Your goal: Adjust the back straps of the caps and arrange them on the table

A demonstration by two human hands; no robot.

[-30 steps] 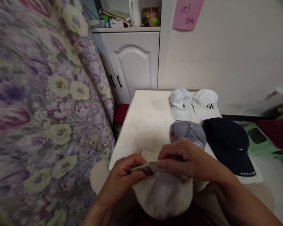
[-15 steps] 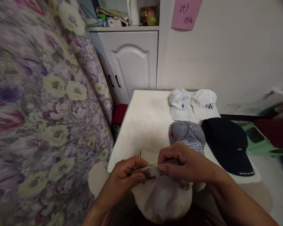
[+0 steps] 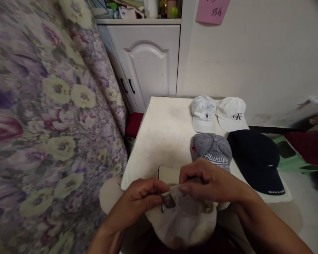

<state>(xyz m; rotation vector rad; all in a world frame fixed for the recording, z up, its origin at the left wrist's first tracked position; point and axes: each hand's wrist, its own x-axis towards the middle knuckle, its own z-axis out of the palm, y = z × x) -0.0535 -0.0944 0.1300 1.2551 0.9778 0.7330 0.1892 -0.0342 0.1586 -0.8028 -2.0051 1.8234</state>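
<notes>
A pale beige cap [image 3: 185, 225] is held up at the near edge of the table, its inside facing me. My left hand [image 3: 145, 199] pinches the cap's strap beside a small metal buckle [image 3: 162, 208]. On the right, my right hand [image 3: 206, 181] grips the strap and rim between thumb and fingers. Just beyond the hands lies a grey cap [image 3: 210, 148] with "Always" lettering. To its right is a dark navy cap [image 3: 254, 155]. Behind these sit a light cap with a small blue logo [image 3: 203, 113] and a white CK cap [image 3: 232, 113].
The caps rest on a cream-topped table [image 3: 159, 134]. A floral curtain [image 3: 55, 134] hangs at the left. White cabinet doors [image 3: 148, 67] stand behind the table. A green stool with a dark red top [image 3: 307, 150] is at the right.
The metal buckle now shows below my left fingers, and the strap between my hands has shifted slightly. The view has tilted a little downward. Both hands keep hold of the beige cap.
</notes>
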